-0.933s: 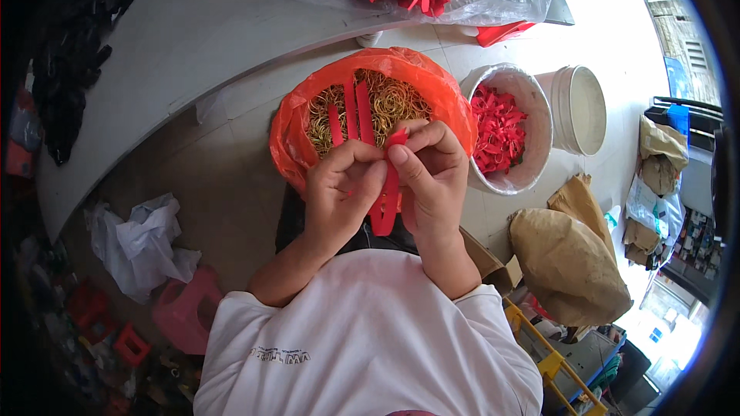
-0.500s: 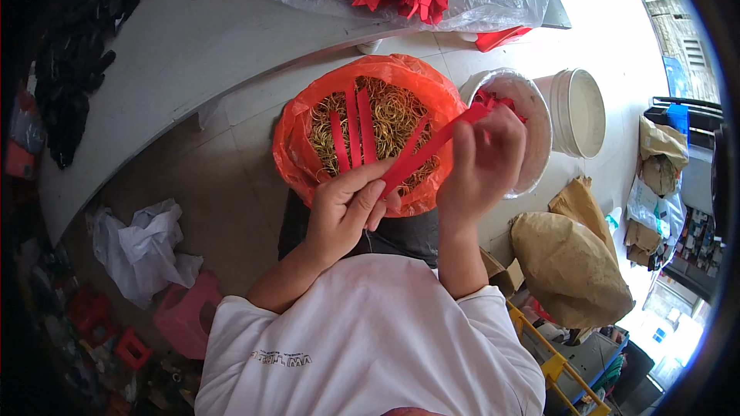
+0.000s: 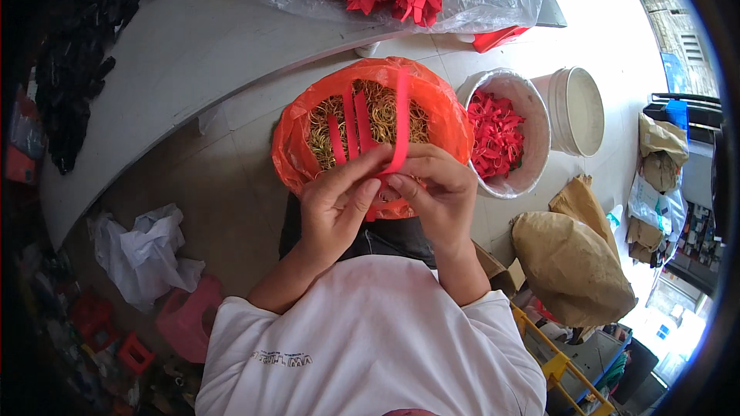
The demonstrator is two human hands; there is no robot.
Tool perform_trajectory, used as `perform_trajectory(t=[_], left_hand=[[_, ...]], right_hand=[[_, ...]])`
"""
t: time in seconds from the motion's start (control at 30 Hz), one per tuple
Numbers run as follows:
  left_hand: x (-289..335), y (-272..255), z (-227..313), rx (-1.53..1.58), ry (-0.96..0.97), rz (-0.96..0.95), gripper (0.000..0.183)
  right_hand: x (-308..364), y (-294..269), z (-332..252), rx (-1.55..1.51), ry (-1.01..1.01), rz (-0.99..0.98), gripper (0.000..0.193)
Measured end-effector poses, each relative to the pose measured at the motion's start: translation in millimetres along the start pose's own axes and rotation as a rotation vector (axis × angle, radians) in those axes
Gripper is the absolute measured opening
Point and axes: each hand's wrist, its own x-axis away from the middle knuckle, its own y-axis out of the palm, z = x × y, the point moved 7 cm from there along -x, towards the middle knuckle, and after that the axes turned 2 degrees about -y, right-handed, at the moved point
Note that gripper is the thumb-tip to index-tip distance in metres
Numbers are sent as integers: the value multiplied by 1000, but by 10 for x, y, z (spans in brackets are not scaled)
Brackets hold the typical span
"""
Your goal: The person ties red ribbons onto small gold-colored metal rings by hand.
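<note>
Pinching red ribbon strip (image 3: 402, 112) w/ L hand (image 3: 335, 196) & R hand (image 3: 443, 194) thumbs + fingertips; ideally holding strip flat, untwisted.

A head-worn fisheye looks steeply down over the white shirt (image 3: 370, 339) — left hand (image 3: 335, 192) and right hand (image 3: 443, 196) near below, mid-frame — the grey table (image 3: 177, 62) bending toward its rim.

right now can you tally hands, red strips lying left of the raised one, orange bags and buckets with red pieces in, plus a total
Left hand and right hand: 2
Red strips left of the raised strip: 3
Orange bag: 1
White bucket with red pieces inside: 1
Total: 7
</note>
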Motion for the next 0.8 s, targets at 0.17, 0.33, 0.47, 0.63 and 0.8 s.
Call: perform_trajectory(t=[0.17,0.33,0.47,0.63,0.8], left_hand=[[-16,-128,-166,99,-403,-125,15],[128,94,-233,367,-552,-387,35],[144,-22,-299,21,-398,-375,20],[69,4,-113,-264,-176,-298,16],[80,12,-85,-242,-99,-285,18]], right_hand=[[182,105,-415,774,-673,-42,18],[290,-55,-351,654,-498,109,22],[299,-61,-89,323,-212,-112,22],[322,22,-84,406,-255,-132,17],[323,-60,32,134,27,-104,9]])
